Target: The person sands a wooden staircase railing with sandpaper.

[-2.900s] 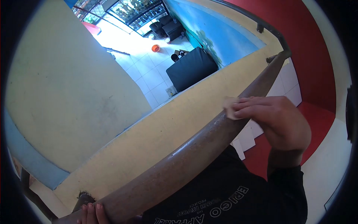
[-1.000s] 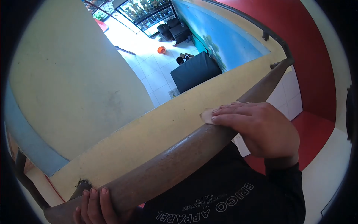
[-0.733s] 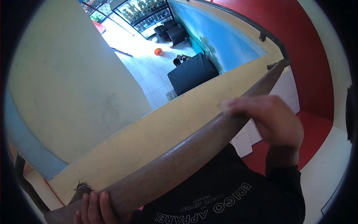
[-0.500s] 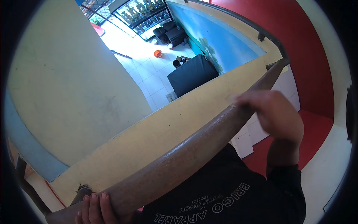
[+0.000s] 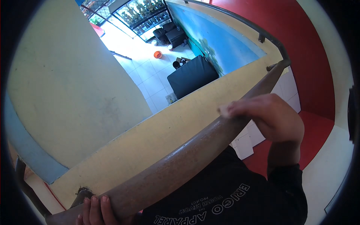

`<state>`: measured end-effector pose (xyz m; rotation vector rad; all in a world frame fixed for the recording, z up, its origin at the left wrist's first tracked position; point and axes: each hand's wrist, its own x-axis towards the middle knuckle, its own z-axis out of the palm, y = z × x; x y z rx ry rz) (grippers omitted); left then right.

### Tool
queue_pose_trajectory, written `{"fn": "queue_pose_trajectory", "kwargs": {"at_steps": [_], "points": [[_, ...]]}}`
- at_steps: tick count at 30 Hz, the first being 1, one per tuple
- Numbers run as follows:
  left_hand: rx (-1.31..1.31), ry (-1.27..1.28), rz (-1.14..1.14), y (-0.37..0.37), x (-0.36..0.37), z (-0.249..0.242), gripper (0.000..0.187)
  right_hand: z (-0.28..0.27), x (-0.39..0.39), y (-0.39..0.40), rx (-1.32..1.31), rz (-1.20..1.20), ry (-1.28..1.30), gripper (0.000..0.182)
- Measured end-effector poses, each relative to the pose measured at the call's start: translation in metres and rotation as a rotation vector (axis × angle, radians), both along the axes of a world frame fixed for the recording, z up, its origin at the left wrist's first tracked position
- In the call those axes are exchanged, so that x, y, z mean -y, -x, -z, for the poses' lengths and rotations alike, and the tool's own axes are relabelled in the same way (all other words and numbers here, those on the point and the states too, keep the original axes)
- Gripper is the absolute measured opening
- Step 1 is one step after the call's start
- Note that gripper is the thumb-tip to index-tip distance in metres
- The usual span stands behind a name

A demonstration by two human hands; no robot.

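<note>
A thick brown metal handrail (image 5: 180, 161) with a worn, patchy surface runs diagonally across the view in front of my body. My left hand (image 5: 96, 210) is wrapped around its lower end, fingertips over the top, close to a rusty support bracket (image 5: 83, 195). Farther up, my right hand (image 5: 262, 112) bends over the rail with its fingers pressed together on the upper surface. Something small and pale shows at its blurred fingertips, but I cannot make out what it is.
Below the rail is a yellow ledge (image 5: 150, 138). Beyond it, a lower tiled floor holds a dark covered box-shaped thing (image 5: 193, 77), an orange bucket (image 5: 158, 54) and black seats (image 5: 174, 35). Red steps (image 5: 315, 131) lie on the right. A blue painted wall (image 5: 221, 41) stands behind.
My right hand has slid down along the handrail, toward the left. My left hand keeps its place on the rail.
</note>
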<state>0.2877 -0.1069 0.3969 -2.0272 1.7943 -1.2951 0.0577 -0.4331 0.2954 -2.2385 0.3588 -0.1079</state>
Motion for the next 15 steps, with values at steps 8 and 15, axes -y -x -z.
{"fn": "queue_pose_trajectory", "kwargs": {"at_steps": [8, 15], "points": [[-0.011, -0.009, -0.028, 0.002, -0.003, 0.0, 0.063, 0.019, 0.034, 0.031, 0.032, 0.519, -0.022, 0.028], [-0.009, -0.032, -0.065, 0.006, -0.002, -0.001, 0.069, 0.023, 0.012, 0.026, 0.015, 0.35, -0.125, 0.028]]}}
